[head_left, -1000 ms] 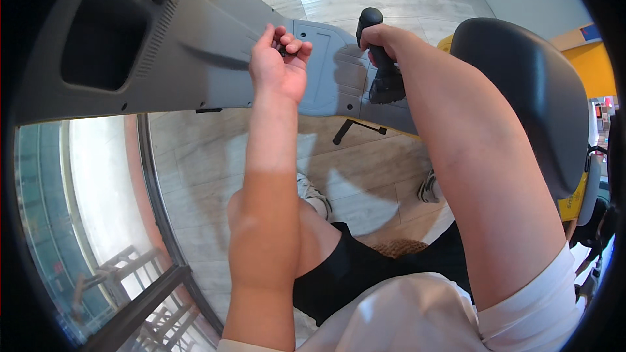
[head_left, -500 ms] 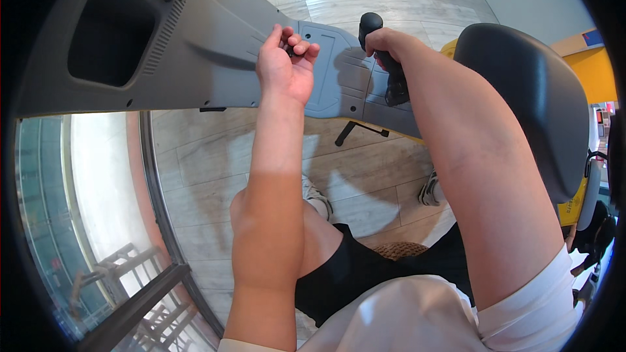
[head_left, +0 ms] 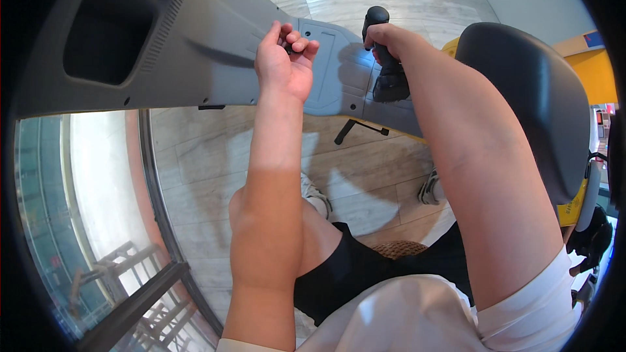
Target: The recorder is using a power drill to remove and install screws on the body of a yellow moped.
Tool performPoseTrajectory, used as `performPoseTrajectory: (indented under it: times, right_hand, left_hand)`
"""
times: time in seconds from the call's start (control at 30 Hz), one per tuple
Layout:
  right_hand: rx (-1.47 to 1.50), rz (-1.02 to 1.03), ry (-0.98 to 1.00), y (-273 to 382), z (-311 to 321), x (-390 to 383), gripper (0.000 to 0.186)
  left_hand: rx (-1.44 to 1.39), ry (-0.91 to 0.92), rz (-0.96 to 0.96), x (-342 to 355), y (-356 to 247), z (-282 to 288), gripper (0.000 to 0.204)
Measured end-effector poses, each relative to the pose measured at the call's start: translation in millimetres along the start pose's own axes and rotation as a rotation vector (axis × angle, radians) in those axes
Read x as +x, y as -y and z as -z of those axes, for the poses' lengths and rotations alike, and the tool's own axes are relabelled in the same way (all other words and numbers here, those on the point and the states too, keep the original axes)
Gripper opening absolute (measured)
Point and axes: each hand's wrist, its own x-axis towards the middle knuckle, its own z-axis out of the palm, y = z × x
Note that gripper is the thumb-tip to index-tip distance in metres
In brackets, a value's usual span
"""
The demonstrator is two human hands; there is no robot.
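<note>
My left hand (head_left: 284,65) is palm up over the grey floorboard (head_left: 321,85) of a scooter. Its fingers curl around something small and dark (head_left: 289,48), too hidden to name. My right hand (head_left: 387,40) grips a black cordless drill (head_left: 391,87) by its handle, just right of the left hand. A bluish light falls on the floorboard beside the drill. Where the drill's tip points is hard to make out, and no screw shows at it. Several dark screw holes (head_left: 353,107) dot the grey plastic.
The scooter's front panel (head_left: 195,58) with a deep open pocket (head_left: 107,32) rises at the left. A black seat (head_left: 521,91) stands right of my right arm. Beneath the floorboard a black kickstand (head_left: 349,132) sticks out. A glass door (head_left: 98,221) is at the lower left.
The drill has turned slightly in my right hand and shifted a little, and its light now shows on the floorboard. My left hand has barely moved.
</note>
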Motion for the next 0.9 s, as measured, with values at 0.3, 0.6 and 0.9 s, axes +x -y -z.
performPoseTrajectory:
  times: [0.3,0.6,0.9]
  right_hand:
    - [-0.010,-0.052,-0.043,6,-6,-17,0.014]
    - [0.075,-0.058,-0.070,5,-3,-7,0.011]
    - [0.029,-0.066,-0.024,4,-7,-3,0.012]
  left_hand:
    - [-0.007,0.013,-0.006,-2,0,2,0.018]
    - [0.004,0.031,-0.021,-4,-2,2,0.018]
    - [0.005,0.047,-0.019,-4,-1,3,0.017]
